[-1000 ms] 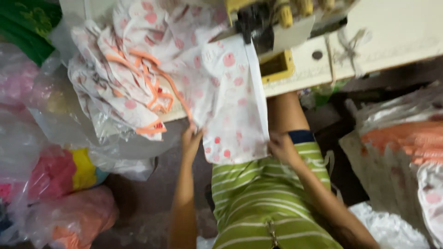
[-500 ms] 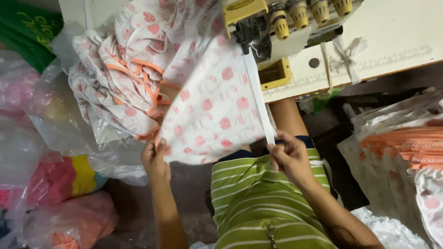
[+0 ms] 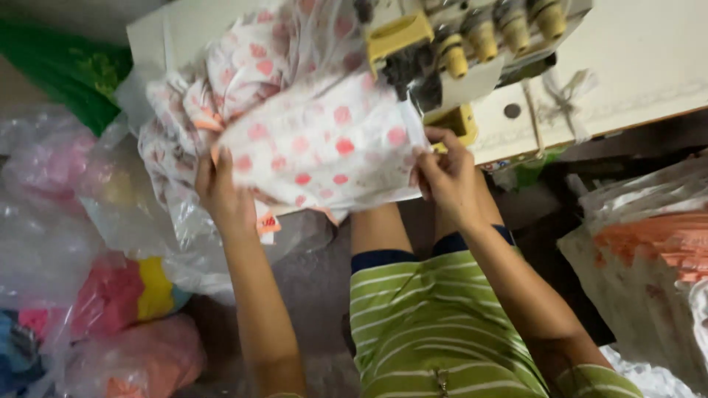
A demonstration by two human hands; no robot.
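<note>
Head view looking straight down, and I have a white cloth piece with pink spots (image 3: 324, 147) stretched between both hands, up at the front edge of the cream sewing table (image 3: 634, 81). My left hand (image 3: 221, 188) grips the cloth's left edge, fingers curled into the fabric; the fingertips are buried in the folds, so I can't see exactly how they pinch. My right hand (image 3: 446, 173) clamps the right edge, thumb on top, just below the sewing machine (image 3: 457, 44). That machine is cut off by the top of the frame; only its yellow guards and a row of knobs show, and the needle area is dark and hard to read. Behind my cloth sits a heap of the same spotted fabric (image 3: 243, 66), possibly wrapped in clear film, though glare blurs it. At left, clear plastic bags (image 3: 110, 295) hold pink and yellow bundles, smeared and indistinct. At right, another bag with orange-edged pieces (image 3: 656, 250) runs off the frame. Below, my green striped shirt (image 3: 428, 324) hides my lap.
</note>
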